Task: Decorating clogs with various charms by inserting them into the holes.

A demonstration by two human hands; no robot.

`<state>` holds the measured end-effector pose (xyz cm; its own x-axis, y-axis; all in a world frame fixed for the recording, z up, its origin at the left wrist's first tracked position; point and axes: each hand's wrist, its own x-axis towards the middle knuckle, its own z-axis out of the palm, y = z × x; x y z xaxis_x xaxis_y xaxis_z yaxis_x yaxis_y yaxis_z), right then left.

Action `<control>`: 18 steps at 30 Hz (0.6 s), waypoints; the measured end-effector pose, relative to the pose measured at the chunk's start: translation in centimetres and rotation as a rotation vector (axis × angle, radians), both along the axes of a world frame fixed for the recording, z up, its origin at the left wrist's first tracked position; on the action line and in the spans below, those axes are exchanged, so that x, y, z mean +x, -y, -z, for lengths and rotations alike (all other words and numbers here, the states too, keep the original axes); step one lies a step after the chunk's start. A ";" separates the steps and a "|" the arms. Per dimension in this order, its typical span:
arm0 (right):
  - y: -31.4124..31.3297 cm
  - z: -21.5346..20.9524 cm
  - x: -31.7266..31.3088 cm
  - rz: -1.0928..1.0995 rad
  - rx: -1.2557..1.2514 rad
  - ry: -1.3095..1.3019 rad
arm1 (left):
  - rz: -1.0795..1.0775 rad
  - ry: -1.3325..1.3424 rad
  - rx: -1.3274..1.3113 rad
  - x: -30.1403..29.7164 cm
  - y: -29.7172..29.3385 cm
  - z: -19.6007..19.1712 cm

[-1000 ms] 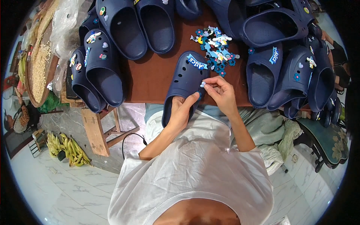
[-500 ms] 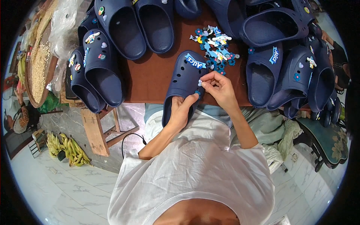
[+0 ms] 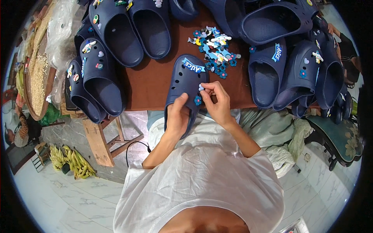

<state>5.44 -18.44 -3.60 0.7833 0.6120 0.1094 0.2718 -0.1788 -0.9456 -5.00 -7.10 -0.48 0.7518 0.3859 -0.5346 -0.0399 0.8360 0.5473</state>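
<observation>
Currently clog [image 3: 182, 83] is gripped at centre frame by left hand [image 3: 178, 118]; small charm [image 3: 201, 87] is pinched in right hand [image 3: 218, 101] fingers; charm should be squared over its hole before being pressed.

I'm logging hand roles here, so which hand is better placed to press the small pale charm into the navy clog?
Probably the right hand: its fingertips pinch the pale charm at the clog, beside a blue flower charm. The left hand grips the clog's heel end, steadying it.
</observation>
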 end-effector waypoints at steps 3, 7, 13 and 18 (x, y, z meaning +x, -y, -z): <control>0.4 -0.7 0.2 -0.039 0.014 -0.039 | -0.085 0.031 -0.031 -0.1 -0.2 0.3; 1.2 -0.6 1.9 0.000 -0.054 0.069 | -0.211 0.116 -0.229 0.3 -0.4 -0.4; 1.9 0.0 5.3 0.207 -0.233 0.266 | -0.256 0.163 -0.447 0.1 -1.1 0.2; 2.0 0.8 6.3 0.202 -0.412 0.385 | -0.248 0.159 -0.524 0.3 -1.4 -0.1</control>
<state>11.78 -20.48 -4.40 0.8396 0.5076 0.1933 0.5034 -0.5936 -0.6278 -4.69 -5.67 -0.40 0.7595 0.2759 -0.5891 -0.3163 0.9480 0.0363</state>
